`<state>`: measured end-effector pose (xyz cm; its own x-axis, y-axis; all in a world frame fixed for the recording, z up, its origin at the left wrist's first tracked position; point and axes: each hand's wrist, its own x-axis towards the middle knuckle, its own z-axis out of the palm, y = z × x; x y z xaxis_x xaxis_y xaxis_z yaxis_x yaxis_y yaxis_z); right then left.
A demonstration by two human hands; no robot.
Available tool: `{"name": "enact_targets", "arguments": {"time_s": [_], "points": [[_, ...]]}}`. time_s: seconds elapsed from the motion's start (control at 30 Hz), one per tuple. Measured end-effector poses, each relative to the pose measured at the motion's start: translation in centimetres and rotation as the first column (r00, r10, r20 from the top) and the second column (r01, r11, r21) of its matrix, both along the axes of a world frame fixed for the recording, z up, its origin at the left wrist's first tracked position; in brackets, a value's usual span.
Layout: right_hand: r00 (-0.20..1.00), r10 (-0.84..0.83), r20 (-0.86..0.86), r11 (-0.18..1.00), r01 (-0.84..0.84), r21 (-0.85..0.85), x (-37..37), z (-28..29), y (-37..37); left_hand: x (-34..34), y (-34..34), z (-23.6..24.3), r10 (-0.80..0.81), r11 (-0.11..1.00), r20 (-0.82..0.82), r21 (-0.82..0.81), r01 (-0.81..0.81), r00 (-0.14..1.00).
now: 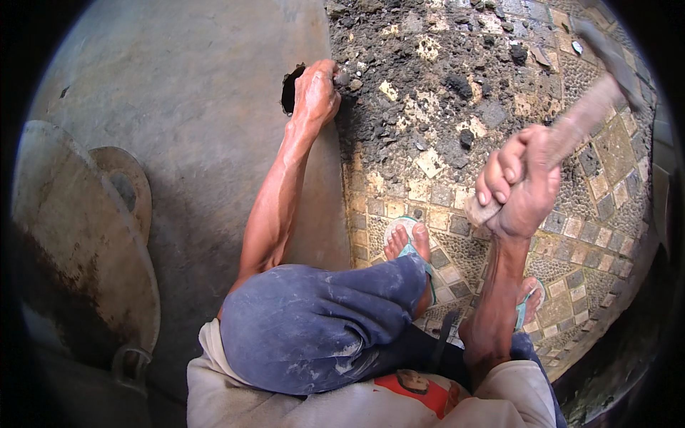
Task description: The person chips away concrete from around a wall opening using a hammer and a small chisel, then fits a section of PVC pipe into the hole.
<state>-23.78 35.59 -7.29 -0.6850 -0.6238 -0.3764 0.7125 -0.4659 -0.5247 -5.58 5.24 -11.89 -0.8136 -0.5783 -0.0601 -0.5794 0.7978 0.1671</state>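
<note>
Hammer, blurred, is held above tiled floor at right, gripped in tightly closed right hand. Left hand is curled beside hole in grey sheet; whether anything is held can't be told. Rubble is strewn alongside.

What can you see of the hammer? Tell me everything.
The hammer has a pale brown, wooden-looking handle and a long, dark grey, metal-looking head, too blurred for exact shape. It slants toward the picture's upper right across the tiled floor, gripped by the right hand near its butt, which pokes out.
</note>
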Motion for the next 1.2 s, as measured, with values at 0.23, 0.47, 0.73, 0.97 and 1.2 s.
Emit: {"name": "enact_targets", "arguments": {"time_s": [0.23, 0.47, 0.73, 0.97, 1.2], "points": [[0.886, 0.43, 0.173, 0.893, -0.446, 0.066, 12.1, -1.7, -4.5, -0.7, -0.3, 0.1, 0.022, 0.999, 0.1, 0.028, -0.025, 0.995], [0.959, 0.282, 0.037, 0.954, -0.284, 0.093, 4.9, -1.1, -1.7, 0.0, -0.7, 0.5, 0.049, 0.994, 0.034, 0.101, -0.052, 0.998], [0.936, 0.287, 0.204, 0.949, -0.307, 0.074, 11.9, -1.9, -4.9, -0.5, -0.9, 0.7, 0.03, 0.998, -0.03, 0.063, -0.028, 0.999], [0.963, 0.269, 0.028, 0.958, -0.27, 0.092, 5.0, -0.3, -2.1, 0.9, -1.4, 0.8, 0.013, 1.0, -0.032, 0.002, -0.013, 0.999], [0.992, 0.026, -0.124, 0.98, -0.001, 0.197, 10.0, 0.0, -5.5, -0.9, -1.1, 0.0, 0.008, 0.999, -0.145, 0.053, 0.0, 0.989]]}}
